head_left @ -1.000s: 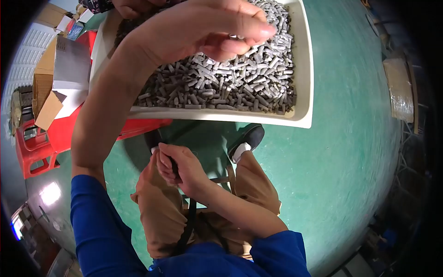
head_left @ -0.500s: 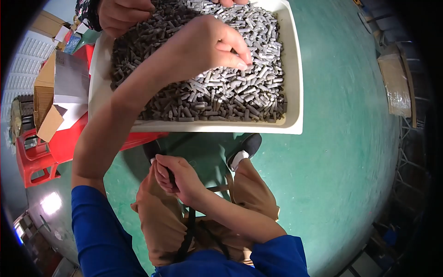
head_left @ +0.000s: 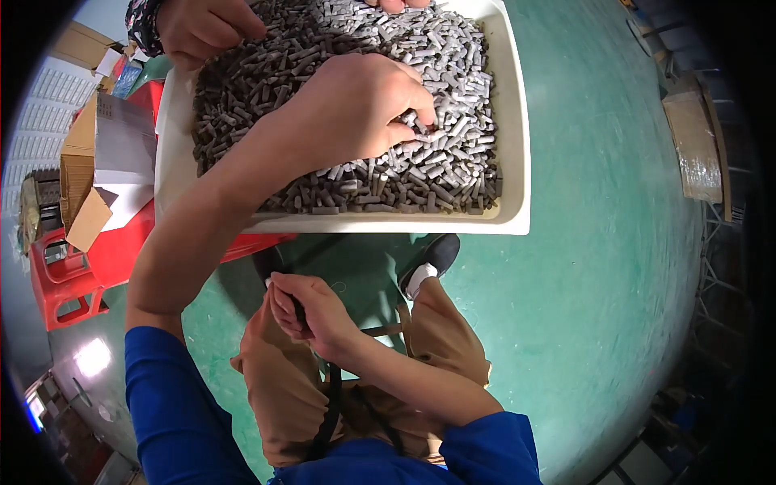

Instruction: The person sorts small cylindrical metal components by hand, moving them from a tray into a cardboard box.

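Note:
A heap of small grey cylindrical pieces (head_left: 339,194) fills a shallow cream-white tray (head_left: 511,178). My left hand (head_left: 364,105) reaches over the heap from the left. Its thumb and forefinger are bent down among the pieces with a small gap between them, and no held piece is visible. Below the tray's near edge, in front of my knees, my right hand (head_left: 315,315) is closed around a narrow black thing (head_left: 300,314), mostly hidden by the fingers. A black strap (head_left: 330,404) hangs below that wrist; whether the two join is unclear.
Another person's hand (head_left: 206,28) rests at the tray's far left, and fingertips (head_left: 398,4) show at its far edge. An open cardboard box (head_left: 121,145) stands on red plastic stools (head_left: 69,279) at left. A wrapped brown board (head_left: 693,145) stands right, beyond the green floor (head_left: 598,242).
My left hand has moved slightly nearer and lower onto the heap, its thumb and forefinger now farther apart. The other person's hand at far left has shifted slightly. My right hand stays put.

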Tool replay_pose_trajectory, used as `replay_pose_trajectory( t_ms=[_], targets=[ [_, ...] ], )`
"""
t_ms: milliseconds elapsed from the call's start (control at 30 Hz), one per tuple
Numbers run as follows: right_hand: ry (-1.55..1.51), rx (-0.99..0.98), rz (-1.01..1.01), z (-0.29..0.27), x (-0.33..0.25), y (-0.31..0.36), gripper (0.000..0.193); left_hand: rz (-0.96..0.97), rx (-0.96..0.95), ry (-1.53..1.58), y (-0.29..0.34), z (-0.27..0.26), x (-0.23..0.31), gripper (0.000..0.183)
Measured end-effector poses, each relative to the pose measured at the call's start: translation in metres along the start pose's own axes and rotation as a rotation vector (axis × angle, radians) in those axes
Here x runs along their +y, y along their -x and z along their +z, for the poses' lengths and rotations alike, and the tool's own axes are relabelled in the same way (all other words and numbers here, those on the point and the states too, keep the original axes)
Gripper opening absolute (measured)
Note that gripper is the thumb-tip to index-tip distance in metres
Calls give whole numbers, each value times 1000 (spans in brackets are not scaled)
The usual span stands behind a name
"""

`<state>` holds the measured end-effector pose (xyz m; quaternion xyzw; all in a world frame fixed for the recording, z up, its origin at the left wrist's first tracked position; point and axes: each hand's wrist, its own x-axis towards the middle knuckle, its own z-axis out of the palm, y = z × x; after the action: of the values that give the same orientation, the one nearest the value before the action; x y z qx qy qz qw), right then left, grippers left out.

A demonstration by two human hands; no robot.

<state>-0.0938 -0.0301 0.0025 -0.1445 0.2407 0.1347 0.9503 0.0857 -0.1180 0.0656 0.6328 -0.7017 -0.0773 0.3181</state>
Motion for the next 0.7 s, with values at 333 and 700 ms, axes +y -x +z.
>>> replay_pose_trajectory(
  t_ms=[333,700],
  targets=[
    [8,9,13,2,0,1,42,-523,-165,820,-6,-30,7,8],
    [0,-11,-9,3,1,0,43,2,-1,18,5,-2,0,10]
  ],
)
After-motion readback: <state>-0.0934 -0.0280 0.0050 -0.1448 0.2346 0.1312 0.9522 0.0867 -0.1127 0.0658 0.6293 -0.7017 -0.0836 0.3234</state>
